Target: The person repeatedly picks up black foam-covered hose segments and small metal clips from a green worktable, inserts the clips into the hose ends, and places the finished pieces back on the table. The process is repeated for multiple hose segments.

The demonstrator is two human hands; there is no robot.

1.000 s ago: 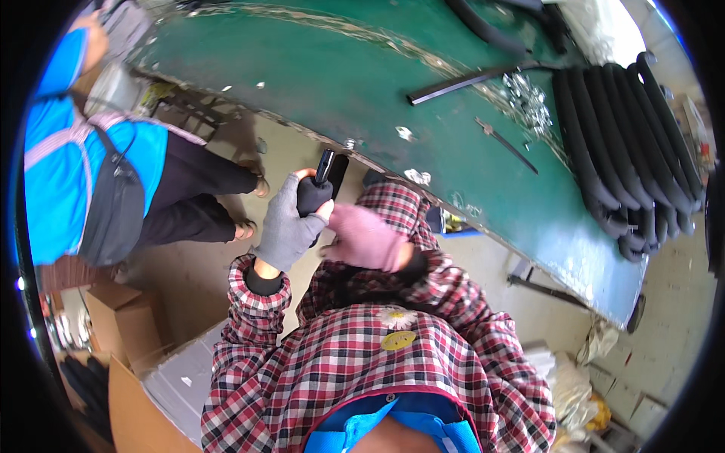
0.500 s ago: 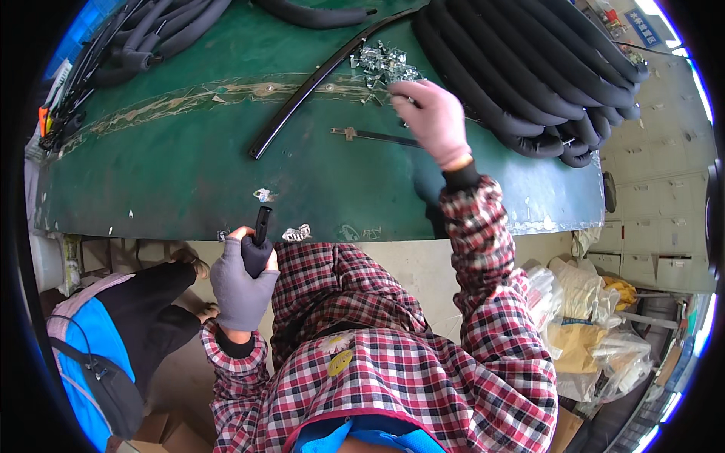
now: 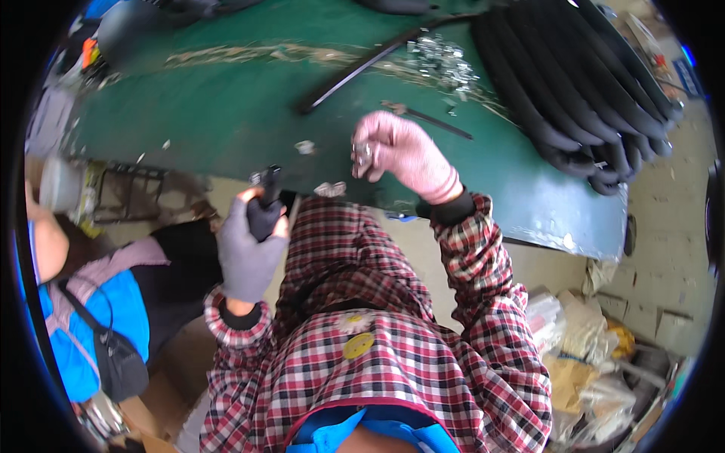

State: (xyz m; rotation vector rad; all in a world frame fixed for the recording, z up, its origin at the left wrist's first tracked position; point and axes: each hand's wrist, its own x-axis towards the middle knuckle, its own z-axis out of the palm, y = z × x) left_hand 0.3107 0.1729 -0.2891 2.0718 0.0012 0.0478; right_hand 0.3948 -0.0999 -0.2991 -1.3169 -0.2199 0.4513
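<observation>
A black tool handle stands upright at centre left of the frame, gripped in a grey glove. A small shiny metal clip, pinched in pink-gloved fingertips, sits just above centre over the green tabletop.

The green tabletop carries black foam tubes at two o'clock and metal clips at twelve.

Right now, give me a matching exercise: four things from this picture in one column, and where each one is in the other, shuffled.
Things:
1. black tool handle
2. small metal clip
3. black foam tubes
4. heap of metal clips

Places:
A. stacked at the green table's right end
B. in the left hand
C. loose on the tabletop
D. in the right hand

Pairs: 1-B, 2-D, 3-A, 4-C
</observation>
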